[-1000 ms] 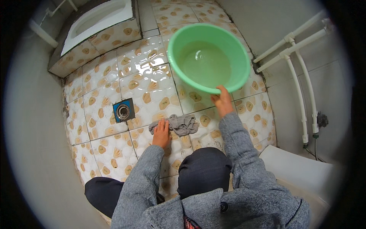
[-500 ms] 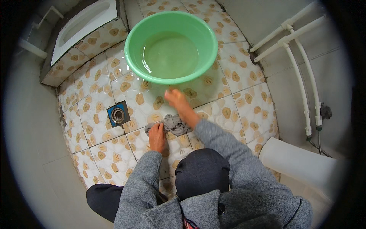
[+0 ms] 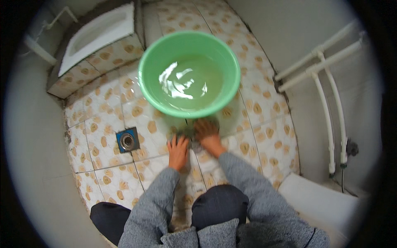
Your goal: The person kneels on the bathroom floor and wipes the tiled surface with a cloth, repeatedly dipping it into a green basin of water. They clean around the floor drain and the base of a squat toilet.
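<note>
A crumpled grey cloth (image 3: pixel 196 146) lies on the wet patterned floor just in front of a green basin (image 3: pixel 189 114). My left hand (image 3: pixel 178 152) presses down on its left part, fingers bent over the fabric. On the right part of the cloth is my right hand (image 3: pixel 208 137), close under the basin's near rim and somewhat blurred. Both hands cover much of the cloth, so its full shape is hidden. Water with bright, rippled reflections fills the lower part of the basin.
A floor drain (image 3: pixel 128 140) with a blue surround is set into the tiles at left. A white squat toilet (image 3: pixel 97 39) stands on a raised tiled step at the far left. White pipes (image 3: pixel 324 68) run along the right wall. Nearer, a white cylindrical object (image 3: pixel 314 198) lies at right.
My right hand has come down from above onto the cloth. The cloth and my left hand have shifted away from me, closer to the basin. The water now shows broken reflections.
</note>
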`<state>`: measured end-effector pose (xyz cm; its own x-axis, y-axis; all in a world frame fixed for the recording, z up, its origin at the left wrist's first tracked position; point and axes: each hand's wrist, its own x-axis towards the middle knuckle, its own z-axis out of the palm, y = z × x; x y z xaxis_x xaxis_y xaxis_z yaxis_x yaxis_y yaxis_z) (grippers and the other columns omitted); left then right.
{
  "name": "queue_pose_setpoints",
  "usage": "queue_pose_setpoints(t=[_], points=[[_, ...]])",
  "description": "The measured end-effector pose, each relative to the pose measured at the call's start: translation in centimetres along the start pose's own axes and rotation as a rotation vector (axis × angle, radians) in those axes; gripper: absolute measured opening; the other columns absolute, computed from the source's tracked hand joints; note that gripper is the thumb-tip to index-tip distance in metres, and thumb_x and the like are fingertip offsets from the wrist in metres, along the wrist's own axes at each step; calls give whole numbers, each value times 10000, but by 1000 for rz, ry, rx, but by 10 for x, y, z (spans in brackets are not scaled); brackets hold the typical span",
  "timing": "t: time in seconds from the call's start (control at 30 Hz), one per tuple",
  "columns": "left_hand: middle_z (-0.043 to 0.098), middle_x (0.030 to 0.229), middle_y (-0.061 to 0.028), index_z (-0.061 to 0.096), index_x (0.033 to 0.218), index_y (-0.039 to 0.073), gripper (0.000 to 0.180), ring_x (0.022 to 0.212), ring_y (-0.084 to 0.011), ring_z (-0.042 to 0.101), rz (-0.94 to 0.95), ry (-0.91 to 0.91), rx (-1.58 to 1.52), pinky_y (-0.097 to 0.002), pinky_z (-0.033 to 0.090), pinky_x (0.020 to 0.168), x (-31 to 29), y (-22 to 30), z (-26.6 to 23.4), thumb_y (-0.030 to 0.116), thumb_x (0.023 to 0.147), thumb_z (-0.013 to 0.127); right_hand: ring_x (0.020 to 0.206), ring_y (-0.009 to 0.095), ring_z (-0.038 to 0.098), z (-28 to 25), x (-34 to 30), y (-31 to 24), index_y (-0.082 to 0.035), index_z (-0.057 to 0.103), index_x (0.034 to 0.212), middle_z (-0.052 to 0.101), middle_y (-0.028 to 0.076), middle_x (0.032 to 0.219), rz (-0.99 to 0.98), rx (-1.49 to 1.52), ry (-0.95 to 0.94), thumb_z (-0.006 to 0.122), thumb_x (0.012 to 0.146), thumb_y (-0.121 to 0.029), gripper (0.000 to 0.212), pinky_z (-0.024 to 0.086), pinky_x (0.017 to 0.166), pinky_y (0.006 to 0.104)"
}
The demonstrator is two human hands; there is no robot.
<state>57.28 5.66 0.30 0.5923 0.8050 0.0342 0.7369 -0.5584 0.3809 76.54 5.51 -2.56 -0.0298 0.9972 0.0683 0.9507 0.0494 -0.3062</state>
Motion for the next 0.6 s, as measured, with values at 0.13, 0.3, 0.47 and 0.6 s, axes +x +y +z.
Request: queue_pose_setpoints(t=[0.13,0.3,0.47,0.6], points=[[379,1431,-182,429,1360,58,606,1293,-363,378,89,-172,-309,-461,350,1033,67,36,27,129,788,618,1343,322,328,-38,6,94,-144,426,1400,351,115,1480,41,-123,25,595,856,-354,606,254,1085,509],[349,1450,-208,367,1403,48,631,1260,-369,415,202,-350,-369,-457,404,993,73,115,35,159,831,609,1390,334,266,-74,-100,138,-123,389,1426,280,129,1521,320,-8,-33,601,862,-295,627,216,1116,487],[402,1412,-189,401,1372,49,606,1236,-313,447,503,-431,-169,-427,399,982,19,109,47,151,813,611,1398,322,258,-69,-190,89,-119,389,1426,262,116,1532,285,-46,-182,638,839,-251,652,198,1116,520],[426,1382,-185,406,1362,38,553,1253,-299,442,579,-477,-45,-439,377,1002,-38,50,11,129,837,553,1396,292,270,-54,-170,25,-121,449,1383,273,95,1531,32,63,-298,638,830,-263,601,214,1112,516]])
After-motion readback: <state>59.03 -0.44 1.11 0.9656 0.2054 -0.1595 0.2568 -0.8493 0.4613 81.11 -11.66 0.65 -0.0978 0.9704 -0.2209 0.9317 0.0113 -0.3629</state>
